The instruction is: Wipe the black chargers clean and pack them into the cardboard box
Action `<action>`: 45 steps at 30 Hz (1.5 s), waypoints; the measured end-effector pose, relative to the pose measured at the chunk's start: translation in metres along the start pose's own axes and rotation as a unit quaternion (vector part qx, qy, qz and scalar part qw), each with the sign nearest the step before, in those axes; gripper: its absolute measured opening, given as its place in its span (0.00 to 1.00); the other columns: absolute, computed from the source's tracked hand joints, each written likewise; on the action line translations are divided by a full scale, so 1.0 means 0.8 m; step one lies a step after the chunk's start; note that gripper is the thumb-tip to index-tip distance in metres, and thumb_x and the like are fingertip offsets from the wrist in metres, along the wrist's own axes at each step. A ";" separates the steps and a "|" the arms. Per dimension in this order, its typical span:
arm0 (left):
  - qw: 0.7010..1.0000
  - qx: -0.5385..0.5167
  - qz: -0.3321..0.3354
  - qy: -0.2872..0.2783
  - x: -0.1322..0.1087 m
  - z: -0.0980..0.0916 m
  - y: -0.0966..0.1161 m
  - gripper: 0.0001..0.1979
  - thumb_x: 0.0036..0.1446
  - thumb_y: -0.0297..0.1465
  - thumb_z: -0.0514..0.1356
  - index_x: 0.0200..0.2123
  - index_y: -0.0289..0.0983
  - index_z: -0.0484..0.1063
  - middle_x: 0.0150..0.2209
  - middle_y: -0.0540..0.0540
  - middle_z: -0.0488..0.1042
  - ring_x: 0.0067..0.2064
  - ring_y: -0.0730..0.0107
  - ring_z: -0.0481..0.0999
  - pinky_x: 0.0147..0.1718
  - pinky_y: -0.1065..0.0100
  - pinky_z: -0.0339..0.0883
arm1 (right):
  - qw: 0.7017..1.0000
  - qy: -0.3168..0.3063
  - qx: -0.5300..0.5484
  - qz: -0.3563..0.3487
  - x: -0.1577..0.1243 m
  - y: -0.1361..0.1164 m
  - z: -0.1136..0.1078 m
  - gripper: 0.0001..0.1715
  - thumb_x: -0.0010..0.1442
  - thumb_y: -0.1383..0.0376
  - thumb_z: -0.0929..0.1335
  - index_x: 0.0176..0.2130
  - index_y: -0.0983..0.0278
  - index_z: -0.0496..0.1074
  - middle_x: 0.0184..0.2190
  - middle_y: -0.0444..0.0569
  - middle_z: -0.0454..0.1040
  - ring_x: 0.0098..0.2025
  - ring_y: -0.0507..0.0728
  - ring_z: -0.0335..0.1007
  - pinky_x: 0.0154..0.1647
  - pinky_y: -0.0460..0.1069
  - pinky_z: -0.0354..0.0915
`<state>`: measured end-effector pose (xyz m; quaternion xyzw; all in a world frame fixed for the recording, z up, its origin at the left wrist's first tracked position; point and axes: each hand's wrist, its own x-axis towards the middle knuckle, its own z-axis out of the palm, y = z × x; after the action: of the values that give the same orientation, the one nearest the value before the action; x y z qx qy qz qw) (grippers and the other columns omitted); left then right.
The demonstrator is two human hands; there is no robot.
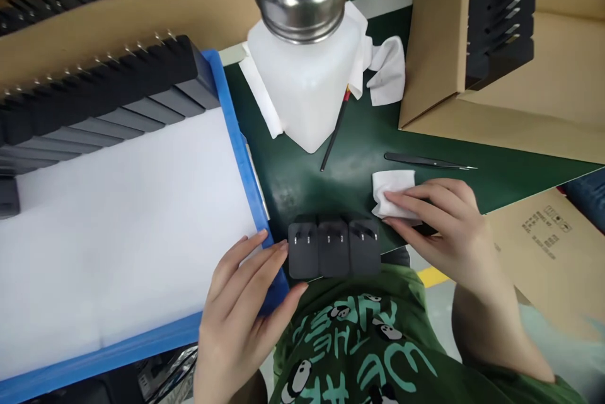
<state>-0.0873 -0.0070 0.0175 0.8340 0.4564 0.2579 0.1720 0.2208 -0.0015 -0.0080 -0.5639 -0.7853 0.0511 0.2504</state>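
Three black power adapters (333, 259) stand side by side at the near edge of the green table, metal prongs facing up. Just left of them, my left hand (250, 303) is open, its fingertips by the blue tray rim and the leftmost adapter. To the right of the adapters, my right hand (437, 221) pinches a folded white cloth (392, 190) between thumb and fingers. Black tweezers (420, 160) lie beyond the cloth. A white bottle with a metal top (307, 82) stands farther back, beside a thin black stick with a red end (334, 133).
At the left, a blue tray (231, 133) with a white lining holds a row of black adapters (104, 95). Cardboard boxes (435, 45) with more black adapters stand at the back. Crumpled white cloth (387, 70) lies behind the bottle's right side. Another carton (548, 253) sits at the right.
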 end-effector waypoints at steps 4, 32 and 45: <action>1.000 -0.004 -0.012 -0.013 0.005 -0.002 0.000 0.21 0.55 0.21 0.68 0.52 0.31 0.73 0.45 0.39 0.79 0.60 0.51 0.72 0.56 0.55 0.71 | 0.999 0.012 0.030 0.009 0.006 -0.001 0.002 0.16 0.56 0.75 0.73 0.42 0.60 0.74 0.36 0.50 0.74 0.42 0.63 0.72 0.43 0.60 0.70; 0.993 -0.078 0.092 -0.014 0.036 0.040 0.057 0.12 0.62 0.23 0.63 0.49 0.34 0.77 0.50 0.51 0.81 0.53 0.69 0.78 0.58 0.67 0.68 | 0.881 -0.291 0.319 -0.192 0.144 -0.017 -0.006 0.17 0.68 0.72 0.61 0.36 0.59 0.76 0.33 0.45 0.67 0.29 0.47 0.61 0.27 0.44 0.60; 0.996 -0.059 0.065 0.003 0.044 0.041 0.062 0.08 0.58 0.23 0.67 0.41 0.37 0.79 0.44 0.56 0.83 0.43 0.76 0.80 0.50 0.70 0.72 | 0.885 -0.296 0.279 -0.227 0.135 0.027 -0.040 0.21 0.73 0.65 0.57 0.42 0.54 0.78 0.36 0.44 0.72 0.29 0.45 0.65 0.23 0.43 0.58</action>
<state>-0.0189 -0.0050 0.0263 0.8495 0.3854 0.2980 0.2025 0.2277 0.0979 0.0481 -0.2355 -0.8831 0.3740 0.1576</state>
